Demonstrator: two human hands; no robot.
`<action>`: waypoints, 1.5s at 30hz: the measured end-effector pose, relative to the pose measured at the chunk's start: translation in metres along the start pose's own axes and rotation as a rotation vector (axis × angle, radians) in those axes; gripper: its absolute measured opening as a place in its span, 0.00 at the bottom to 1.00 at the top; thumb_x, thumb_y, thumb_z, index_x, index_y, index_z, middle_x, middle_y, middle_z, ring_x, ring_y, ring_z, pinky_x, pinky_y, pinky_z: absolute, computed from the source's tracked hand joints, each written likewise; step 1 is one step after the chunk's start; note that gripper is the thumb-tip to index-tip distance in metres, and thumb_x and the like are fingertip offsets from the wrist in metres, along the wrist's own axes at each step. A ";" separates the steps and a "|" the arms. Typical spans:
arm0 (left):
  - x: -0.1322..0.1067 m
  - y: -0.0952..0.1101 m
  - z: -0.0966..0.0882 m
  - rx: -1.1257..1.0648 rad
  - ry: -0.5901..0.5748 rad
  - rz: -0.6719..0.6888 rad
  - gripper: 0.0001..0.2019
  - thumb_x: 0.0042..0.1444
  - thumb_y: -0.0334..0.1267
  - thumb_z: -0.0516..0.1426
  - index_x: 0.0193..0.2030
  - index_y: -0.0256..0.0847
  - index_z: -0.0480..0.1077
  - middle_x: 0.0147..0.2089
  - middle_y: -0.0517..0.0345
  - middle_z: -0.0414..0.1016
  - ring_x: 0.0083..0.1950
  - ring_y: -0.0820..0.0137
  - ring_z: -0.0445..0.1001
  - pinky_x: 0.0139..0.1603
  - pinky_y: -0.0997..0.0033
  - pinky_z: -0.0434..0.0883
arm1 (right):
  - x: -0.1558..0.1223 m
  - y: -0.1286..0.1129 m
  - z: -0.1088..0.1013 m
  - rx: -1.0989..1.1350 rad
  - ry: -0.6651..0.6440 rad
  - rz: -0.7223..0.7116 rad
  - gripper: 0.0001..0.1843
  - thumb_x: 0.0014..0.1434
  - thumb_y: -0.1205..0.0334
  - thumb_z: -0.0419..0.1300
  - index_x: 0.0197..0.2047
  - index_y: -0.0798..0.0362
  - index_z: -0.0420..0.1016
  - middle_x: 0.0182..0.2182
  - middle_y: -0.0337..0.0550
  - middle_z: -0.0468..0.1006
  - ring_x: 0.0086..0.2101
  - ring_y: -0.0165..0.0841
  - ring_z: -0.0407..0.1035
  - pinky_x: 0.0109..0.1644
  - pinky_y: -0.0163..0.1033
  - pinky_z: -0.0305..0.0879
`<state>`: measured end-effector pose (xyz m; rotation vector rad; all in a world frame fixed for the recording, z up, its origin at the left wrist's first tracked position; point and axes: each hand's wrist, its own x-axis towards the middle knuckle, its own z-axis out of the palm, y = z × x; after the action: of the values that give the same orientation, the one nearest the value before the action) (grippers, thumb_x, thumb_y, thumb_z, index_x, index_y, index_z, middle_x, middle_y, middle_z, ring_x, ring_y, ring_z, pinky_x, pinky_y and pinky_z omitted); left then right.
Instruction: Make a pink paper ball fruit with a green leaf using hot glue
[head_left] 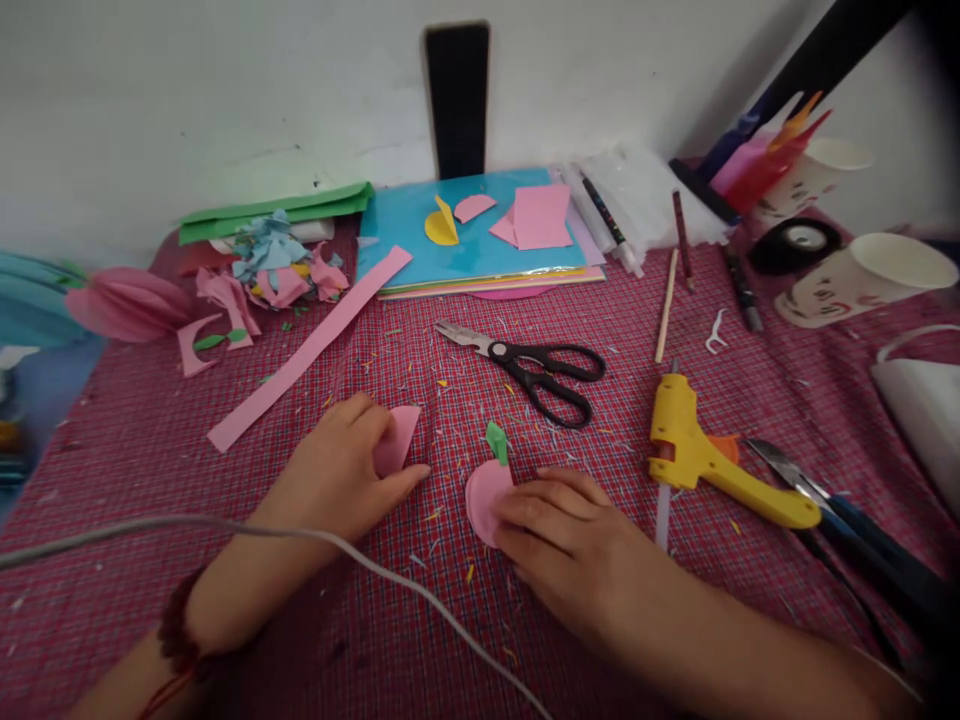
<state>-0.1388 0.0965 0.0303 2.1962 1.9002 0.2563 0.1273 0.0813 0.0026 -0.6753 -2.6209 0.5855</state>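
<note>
My left hand (341, 468) curls its fingers over a folded pink paper piece (397, 442), with the thumb stretched out below it; part of the paper is hidden behind the fingers. Between the fingers of my right hand (574, 535) is the edge of a layered round pink paper cutout (484, 502). A small green paper leaf (496, 441) stands up from the cutout's top. Black-handled scissors (517, 360) lie beyond both hands with the blades pointing left. To the right of my right hand lies a yellow glue gun (694, 455).
A grey cable (330, 540) crosses in front of my left forearm. A pink paper strip (311, 348) and paper scraps (270, 260) lie at left. Behind are blue sheets (405, 240) and a leaning phone (458, 100). Pliers (825, 500) and paper cups (862, 280) stand or lie right.
</note>
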 end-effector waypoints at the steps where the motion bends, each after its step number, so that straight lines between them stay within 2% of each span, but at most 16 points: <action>1: 0.001 0.001 0.004 -0.012 0.022 -0.010 0.15 0.50 0.48 0.61 0.26 0.44 0.60 0.31 0.57 0.65 0.35 0.62 0.67 0.37 0.60 0.67 | 0.000 0.000 -0.002 0.002 -0.011 0.001 0.13 0.68 0.69 0.51 0.51 0.54 0.73 0.48 0.45 0.77 0.49 0.37 0.67 0.59 0.44 0.58; 4: 0.002 0.003 0.011 -0.048 0.078 -0.027 0.11 0.50 0.43 0.58 0.27 0.45 0.59 0.31 0.57 0.65 0.35 0.61 0.67 0.38 0.58 0.67 | -0.001 -0.001 -0.004 0.022 -0.045 0.014 0.13 0.67 0.70 0.51 0.51 0.55 0.73 0.48 0.45 0.78 0.47 0.37 0.68 0.56 0.44 0.60; 7: -0.001 0.001 0.011 -0.071 0.105 -0.063 0.07 0.49 0.41 0.57 0.31 0.43 0.63 0.34 0.55 0.67 0.36 0.62 0.69 0.38 0.58 0.68 | -0.002 0.000 -0.002 0.032 -0.046 0.025 0.13 0.67 0.69 0.51 0.51 0.53 0.73 0.47 0.44 0.78 0.47 0.37 0.68 0.55 0.45 0.61; 10: -0.002 -0.005 0.006 -0.186 0.063 -0.122 0.10 0.49 0.44 0.59 0.36 0.43 0.67 0.35 0.56 0.70 0.34 0.64 0.70 0.35 0.62 0.69 | -0.002 0.002 0.001 0.013 -0.039 0.022 0.13 0.66 0.69 0.53 0.51 0.52 0.73 0.47 0.44 0.78 0.47 0.37 0.69 0.55 0.45 0.61; 13: 0.000 -0.016 -0.001 -0.358 -0.020 -0.157 0.12 0.51 0.49 0.58 0.35 0.43 0.70 0.32 0.57 0.72 0.31 0.66 0.71 0.30 0.66 0.69 | -0.002 0.003 0.001 0.001 -0.042 0.022 0.12 0.66 0.68 0.53 0.50 0.51 0.74 0.47 0.44 0.79 0.46 0.36 0.69 0.55 0.45 0.61; 16: 0.005 -0.028 -0.007 -0.468 -0.099 -0.101 0.14 0.57 0.50 0.52 0.36 0.44 0.73 0.35 0.56 0.75 0.36 0.65 0.73 0.37 0.64 0.70 | 0.000 0.002 -0.002 0.007 -0.037 0.024 0.11 0.65 0.68 0.54 0.48 0.52 0.74 0.46 0.43 0.79 0.45 0.36 0.69 0.54 0.45 0.60; 18: 0.008 -0.034 -0.009 -0.521 -0.128 -0.080 0.13 0.56 0.46 0.53 0.42 0.43 0.73 0.36 0.57 0.75 0.35 0.67 0.73 0.37 0.66 0.71 | 0.002 0.001 -0.004 0.015 -0.029 0.022 0.10 0.65 0.68 0.55 0.47 0.52 0.75 0.46 0.42 0.79 0.45 0.36 0.69 0.53 0.45 0.60; 20: 0.014 -0.038 -0.011 -0.455 -0.147 -0.021 0.19 0.52 0.40 0.56 0.52 0.44 0.70 0.39 0.57 0.73 0.34 0.68 0.72 0.35 0.67 0.71 | 0.004 0.000 -0.006 0.021 -0.028 0.023 0.10 0.65 0.69 0.55 0.47 0.52 0.75 0.45 0.42 0.79 0.44 0.36 0.69 0.52 0.45 0.60; 23: 0.025 -0.036 -0.014 -0.240 -0.200 0.199 0.29 0.46 0.27 0.55 0.58 0.49 0.67 0.50 0.55 0.70 0.45 0.65 0.72 0.46 0.65 0.70 | 0.006 -0.001 -0.007 0.019 -0.009 0.020 0.10 0.64 0.69 0.55 0.46 0.52 0.76 0.44 0.42 0.80 0.43 0.36 0.69 0.51 0.45 0.60; 25: 0.033 -0.032 -0.017 -0.139 -0.247 0.319 0.31 0.43 0.22 0.53 0.55 0.49 0.69 0.51 0.55 0.69 0.51 0.64 0.71 0.52 0.64 0.67 | 0.007 -0.001 -0.007 0.006 0.006 0.015 0.10 0.64 0.69 0.55 0.45 0.52 0.76 0.43 0.42 0.80 0.42 0.36 0.69 0.51 0.45 0.60; 27: 0.041 -0.028 -0.019 -0.072 -0.297 0.367 0.31 0.40 0.20 0.51 0.52 0.47 0.70 0.49 0.54 0.69 0.50 0.63 0.70 0.52 0.65 0.66 | 0.007 -0.001 -0.006 -0.011 0.010 0.012 0.10 0.63 0.70 0.56 0.45 0.52 0.76 0.43 0.42 0.80 0.42 0.36 0.69 0.51 0.45 0.60; 32: 0.053 -0.025 -0.022 -0.066 -0.391 0.352 0.25 0.38 0.20 0.50 0.45 0.41 0.67 0.46 0.54 0.71 0.48 0.64 0.69 0.49 0.66 0.66 | 0.006 0.000 -0.004 -0.017 -0.020 0.023 0.09 0.61 0.70 0.60 0.45 0.52 0.76 0.43 0.40 0.80 0.43 0.37 0.68 0.52 0.45 0.59; 36: 0.058 -0.025 -0.025 -0.030 -0.494 0.348 0.17 0.39 0.22 0.51 0.37 0.41 0.63 0.38 0.58 0.69 0.40 0.66 0.67 0.42 0.67 0.65 | 0.007 0.001 -0.003 -0.018 -0.023 0.020 0.08 0.61 0.70 0.60 0.44 0.53 0.76 0.43 0.40 0.79 0.43 0.38 0.68 0.52 0.45 0.59; 41: 0.057 -0.029 -0.024 -0.010 -0.456 0.420 0.10 0.41 0.22 0.49 0.27 0.42 0.56 0.33 0.59 0.64 0.35 0.69 0.62 0.37 0.69 0.62 | 0.006 0.001 -0.004 -0.009 -0.043 0.021 0.08 0.61 0.70 0.60 0.43 0.54 0.76 0.43 0.40 0.79 0.44 0.38 0.67 0.53 0.45 0.58; 45: 0.038 -0.030 -0.027 -0.162 -0.391 0.310 0.09 0.46 0.26 0.52 0.27 0.43 0.55 0.31 0.62 0.63 0.29 0.73 0.60 0.30 0.72 0.60 | 0.005 0.001 -0.005 -0.013 -0.049 0.017 0.08 0.62 0.70 0.59 0.45 0.53 0.76 0.44 0.41 0.78 0.44 0.38 0.67 0.53 0.46 0.58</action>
<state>-0.1692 0.1399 0.0475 2.2246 1.2917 0.0232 0.1256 0.0860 0.0081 -0.6957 -2.6691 0.5977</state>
